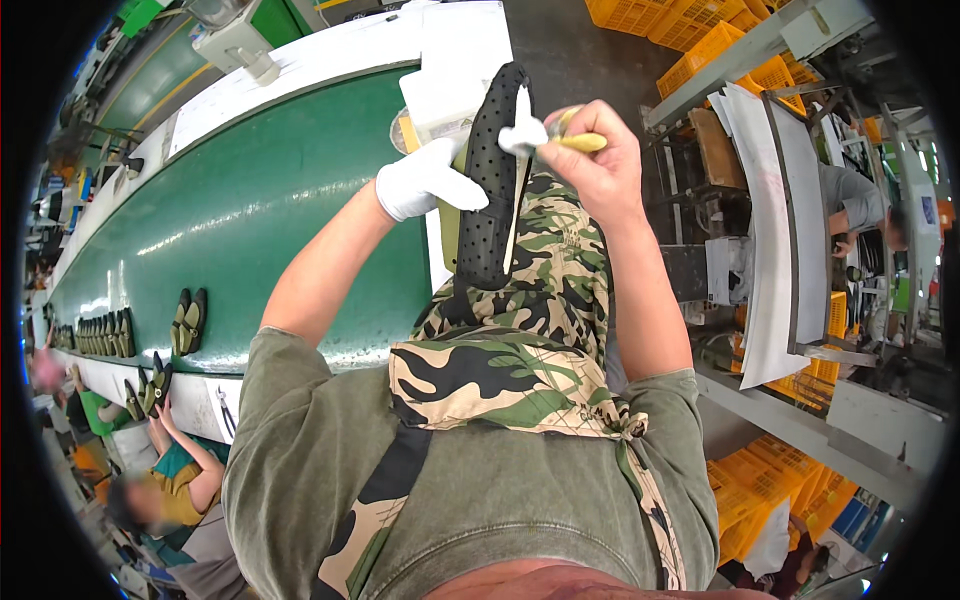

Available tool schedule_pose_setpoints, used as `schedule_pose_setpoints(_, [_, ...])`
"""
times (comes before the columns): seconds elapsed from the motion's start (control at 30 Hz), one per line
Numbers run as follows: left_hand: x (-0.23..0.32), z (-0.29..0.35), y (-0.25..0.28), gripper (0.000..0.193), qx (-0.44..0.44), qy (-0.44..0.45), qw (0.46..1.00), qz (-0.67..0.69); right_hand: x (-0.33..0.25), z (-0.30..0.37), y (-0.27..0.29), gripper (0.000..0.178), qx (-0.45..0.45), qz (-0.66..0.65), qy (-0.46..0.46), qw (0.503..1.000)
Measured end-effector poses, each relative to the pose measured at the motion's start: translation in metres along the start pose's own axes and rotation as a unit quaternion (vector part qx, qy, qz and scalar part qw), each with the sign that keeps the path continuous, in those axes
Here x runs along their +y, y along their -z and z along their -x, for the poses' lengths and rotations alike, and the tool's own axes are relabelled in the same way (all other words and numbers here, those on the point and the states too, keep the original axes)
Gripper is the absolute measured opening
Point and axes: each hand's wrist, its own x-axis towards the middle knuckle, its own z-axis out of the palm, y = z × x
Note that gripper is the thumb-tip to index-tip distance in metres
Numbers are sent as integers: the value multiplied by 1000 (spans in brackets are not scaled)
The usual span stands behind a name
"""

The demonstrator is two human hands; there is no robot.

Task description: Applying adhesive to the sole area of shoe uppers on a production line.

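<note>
Within the white-gloved left hand stands one black dotted shoe, gripped at its side. Right of it: bare right hand, closed around one yellow-handled tool beside the shoe's edge. Left of the gloved hand: green table, bearing dark-and-olive footwear.

There are 2 foreground hands, 1 dotted black piece, 1 yellow-handled tool and 1 olive shirt.
</note>
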Motion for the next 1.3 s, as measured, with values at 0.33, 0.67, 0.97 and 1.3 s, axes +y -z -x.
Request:
schedule_pose_setpoints(0.33, [-17,-12,9,84,-34,-7,993,111,-1,1,-3,24,77,108,21,991])
schedule_pose_setpoints(0.67, [-29,-25,3,73,-39,-6,987,156,11,-2,20,23,36,46,-50,997])
schedule_pose_setpoints(0.97, [-24,-30,-8,73,36,-60,988,140,-7,28,9,24,40,157,16,987])
schedule_pose_setpoints(1.3, [-26,-39,-9,65,11,-50,985,163,-8,64,19,24,-18,63,-98,993])
